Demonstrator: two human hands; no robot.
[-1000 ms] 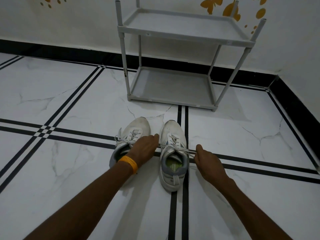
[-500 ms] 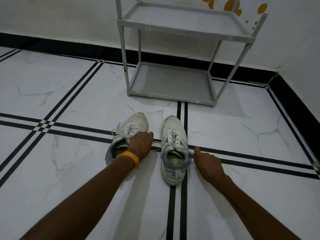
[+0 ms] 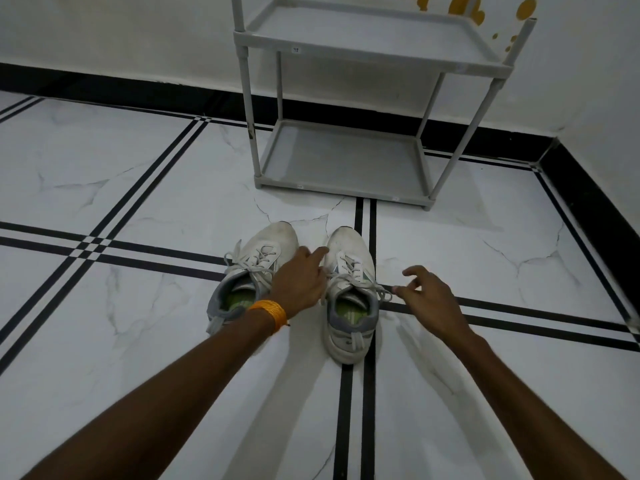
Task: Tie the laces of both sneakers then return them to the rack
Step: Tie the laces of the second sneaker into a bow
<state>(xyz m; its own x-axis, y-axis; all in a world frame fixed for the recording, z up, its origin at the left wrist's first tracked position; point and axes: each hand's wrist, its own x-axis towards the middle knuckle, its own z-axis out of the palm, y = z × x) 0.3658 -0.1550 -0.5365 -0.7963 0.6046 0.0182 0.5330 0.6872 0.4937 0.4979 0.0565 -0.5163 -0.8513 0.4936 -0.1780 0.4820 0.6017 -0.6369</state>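
The floor (image 3: 138, 188), white marble tile crossed by black double lines, fills most of the view, with a grey two-tier rack (image 3: 349, 161) standing against the wall at the far side, both of its shelves bare. Just in front of the rack, on the floor, sit the two white sneakers side by side, toes pointing at it: the left sneaker (image 3: 256, 268) angled slightly outward, the right sneaker (image 3: 349, 292) lying along a black stripe. Both arms reach in from the near edge. The left hand (image 3: 299, 282), with an orange band (image 3: 270, 311) at the wrist, lies between the shoes, its fingers curled down beside the right sneaker's eyelets with the forefinger stretched toward the toe; whether it pinches a lace I cannot tell, since the hand hides its own fingertips. The right hand (image 3: 429, 296) hangs just beside the right sneaker with fingers loosely spread and thumb and forefinger nearly meeting; it seems to hold nothing. The laces (image 3: 377, 291) of the right sneaker trail loose over its outer side, and those of the left sneaker look slack too, so no knot appears finished. The likely trouble is that slack creeps back into the crossing while neither end is under tension, giving a loose bow; a grab at the thin end on the pale tile could also miss or nudge the shoe sideways.
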